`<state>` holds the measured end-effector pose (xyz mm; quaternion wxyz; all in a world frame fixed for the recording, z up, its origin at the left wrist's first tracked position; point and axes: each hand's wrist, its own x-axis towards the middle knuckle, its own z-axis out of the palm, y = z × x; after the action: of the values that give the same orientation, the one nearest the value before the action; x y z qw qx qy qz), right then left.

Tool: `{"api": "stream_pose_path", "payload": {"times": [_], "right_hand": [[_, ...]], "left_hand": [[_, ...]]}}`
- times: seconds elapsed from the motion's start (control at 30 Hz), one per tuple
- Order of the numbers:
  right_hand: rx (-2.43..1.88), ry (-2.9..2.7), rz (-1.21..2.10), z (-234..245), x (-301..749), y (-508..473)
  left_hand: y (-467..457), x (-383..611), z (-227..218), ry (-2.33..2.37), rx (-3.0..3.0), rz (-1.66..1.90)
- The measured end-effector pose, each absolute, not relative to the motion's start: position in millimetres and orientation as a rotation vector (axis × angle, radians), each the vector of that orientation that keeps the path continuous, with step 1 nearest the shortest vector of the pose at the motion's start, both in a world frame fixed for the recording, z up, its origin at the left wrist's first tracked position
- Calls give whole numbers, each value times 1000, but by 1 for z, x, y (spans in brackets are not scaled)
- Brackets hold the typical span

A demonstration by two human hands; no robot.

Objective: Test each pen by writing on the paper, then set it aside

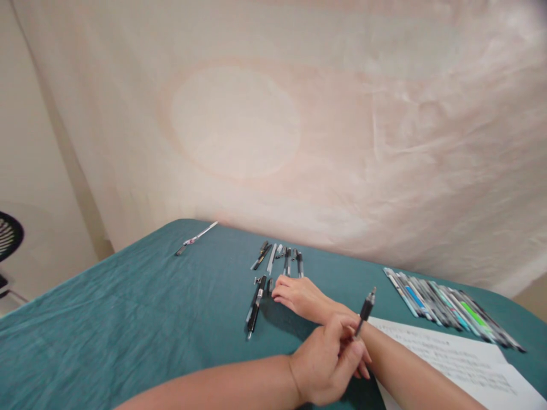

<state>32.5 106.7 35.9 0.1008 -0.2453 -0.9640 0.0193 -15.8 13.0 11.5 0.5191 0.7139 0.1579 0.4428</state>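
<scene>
My left hand [327, 361], at the bottom middle, is closed around an uncapped pen [366, 310] with a clear barrel and dark grip; its tip points up. Reaching across above it, my right hand [301, 293] is low over the cloth with its fingers drawn together. At its fingertips is a small dark pen cap [270, 286], partly hidden by the fingers. Just left of that cap lie black and clear pens [256, 307]. Beyond the fingers are several more pens [288, 262] and small loose parts in a row.
A green cloth covers the table [128, 319]. On the right lie a row of many pens [453, 307] and sheets of written paper [444, 353]. A long thin white and dark item [196, 237] lies at the far left. Behind hangs a pale curtain [333, 142]; a black fan [9, 236] shows at the left edge.
</scene>
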Motion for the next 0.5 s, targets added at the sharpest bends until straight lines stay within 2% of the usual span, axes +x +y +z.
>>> {"api": "stream_pose_path", "payload": {"times": [0.23,0.4,0.5], "right_hand": [[-686,-2845,157,34,56,103],[-863,-2684,118,20,89,102],[-989,-2483,129,28,118,100]], "left_hand": [[14,-17,11,420,1717,1062],[17,-17,14,462,1678,1063],[19,-17,17,508,1631,1040]]}}
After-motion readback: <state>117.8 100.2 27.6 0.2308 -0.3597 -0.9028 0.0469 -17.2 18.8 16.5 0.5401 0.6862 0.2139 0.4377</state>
